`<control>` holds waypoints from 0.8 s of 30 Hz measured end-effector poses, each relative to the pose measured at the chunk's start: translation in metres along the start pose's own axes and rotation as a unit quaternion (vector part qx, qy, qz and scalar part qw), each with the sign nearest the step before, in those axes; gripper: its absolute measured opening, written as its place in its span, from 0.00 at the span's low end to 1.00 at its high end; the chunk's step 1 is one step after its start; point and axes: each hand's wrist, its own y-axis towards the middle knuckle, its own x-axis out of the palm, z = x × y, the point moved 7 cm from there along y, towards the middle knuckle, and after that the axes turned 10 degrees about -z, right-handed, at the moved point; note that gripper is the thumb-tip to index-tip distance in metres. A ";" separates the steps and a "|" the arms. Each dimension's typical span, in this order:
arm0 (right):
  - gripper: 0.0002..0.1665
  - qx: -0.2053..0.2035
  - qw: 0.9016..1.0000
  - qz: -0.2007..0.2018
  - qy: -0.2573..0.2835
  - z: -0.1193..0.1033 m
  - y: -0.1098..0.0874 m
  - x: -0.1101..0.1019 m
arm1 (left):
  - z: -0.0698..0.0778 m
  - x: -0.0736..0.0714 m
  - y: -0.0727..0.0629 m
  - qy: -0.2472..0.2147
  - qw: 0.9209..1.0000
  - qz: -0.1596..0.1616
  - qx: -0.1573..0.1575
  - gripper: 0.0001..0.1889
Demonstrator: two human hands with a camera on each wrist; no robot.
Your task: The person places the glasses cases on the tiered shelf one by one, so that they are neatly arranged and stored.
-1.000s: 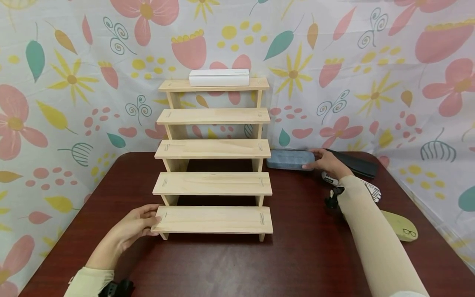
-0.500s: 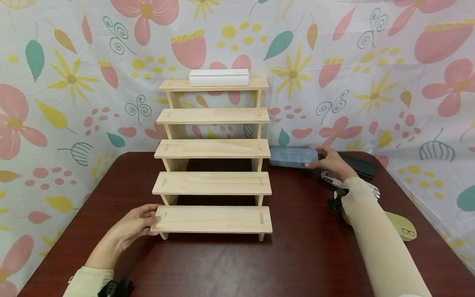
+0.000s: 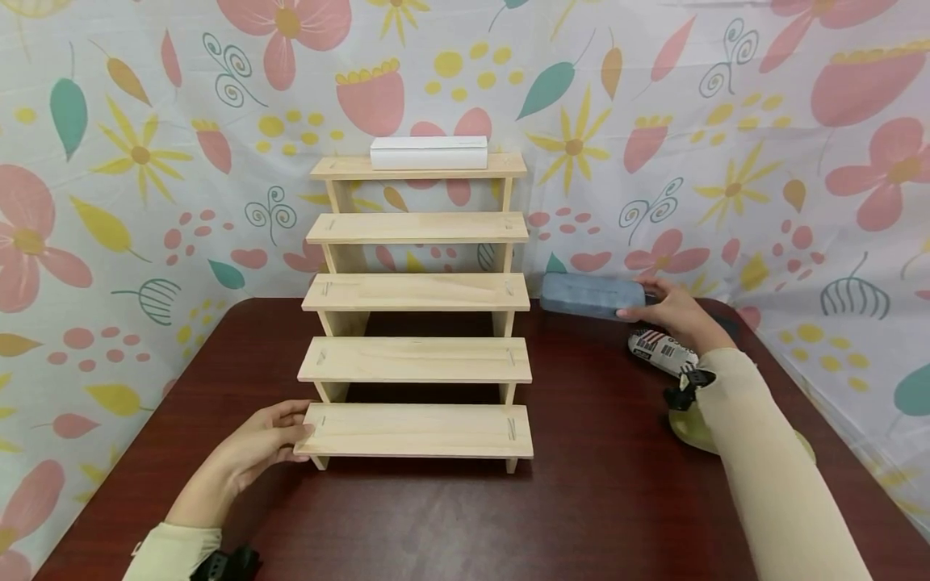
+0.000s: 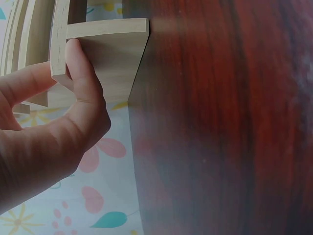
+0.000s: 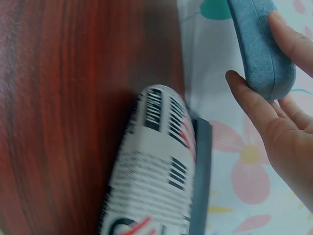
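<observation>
My right hand (image 3: pixel 672 311) grips the right end of a blue glasses case (image 3: pixel 590 295), lifted above the back of the table. In the right wrist view the thumb and fingers lie on opposite sides of that case (image 5: pixel 266 54). At the left, my left hand (image 3: pixel 254 448) pinches the left end of the lowest board of a five-step wooden display stand (image 3: pixel 414 432). The left wrist view has thumb and finger on either side of that board (image 4: pixel 59 41). A long white box (image 3: pixel 429 153) lies on the top step.
Right of the stand lie a black-and-white printed case (image 3: pixel 663 352), a yellow-green case (image 3: pixel 693 428) partly behind the right sleeve, and a dark case (image 5: pixel 201 171) mostly hidden. A flower-patterned cloth (image 3: pixel 450 81) hangs behind the dark red table (image 3: pixel 436 516).
The blue glasses case has risen off the table and shifted slightly right with my right hand. The left hand and the stand have stayed put.
</observation>
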 end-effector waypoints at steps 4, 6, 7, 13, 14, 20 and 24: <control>0.57 -0.004 1.000 0.006 0.002 -0.011 -0.009 -0.007 | 0.001 0.000 0.000 -0.001 1.000 -0.001 0.001 0.34; 0.58 -0.005 1.000 0.009 0.005 -0.016 -0.014 -0.010 | 0.001 0.000 0.000 -0.001 1.000 0.000 0.000 0.34; 0.58 -0.006 1.000 0.012 0.005 -0.018 -0.016 -0.011 | 0.000 0.000 0.000 -0.002 1.000 0.000 0.000 0.34; 0.56 -0.013 1.000 0.018 -0.002 -0.031 -0.026 -0.020 | -0.002 0.000 0.000 -0.005 1.000 0.000 -0.005 0.34; 0.55 -0.014 1.000 0.017 -0.004 -0.033 -0.028 -0.021 | -0.002 0.000 0.000 -0.006 1.000 0.000 -0.005 0.34; 0.49 -0.027 0.999 0.023 0.016 -0.047 -0.041 -0.029 | -0.002 0.001 0.000 -0.004 1.000 0.001 -0.004 0.34; 0.50 -0.027 0.999 0.025 0.008 -0.058 -0.047 -0.032 | 0.000 0.000 -0.001 -0.004 1.000 0.002 -0.003 0.34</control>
